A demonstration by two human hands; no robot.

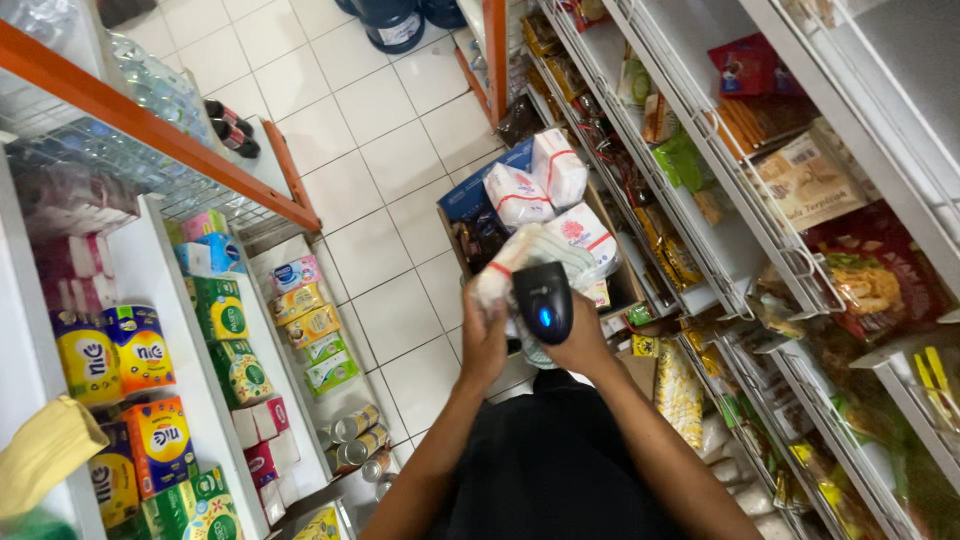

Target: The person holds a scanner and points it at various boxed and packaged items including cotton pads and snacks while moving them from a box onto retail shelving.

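Gripping a black handheld scanner (543,300) with its blue light lit, the right hand (580,345) aims it at a white packet with a red band (520,262), which the left hand (483,335) clasps from the side, fingers closed around it. This packet sits between both hands, just above a cardboard box (625,285) on the tiled floor (380,130). Judging by that, one packet is mid-scan while several like packets (545,190) are piled in the box, seemingly unhandled. Snack bags fill the wire shelves (740,230) to the right; boxed goods line the white shelves (170,290) to the left. Farther off, blue water jugs (392,22) stand on the floor.
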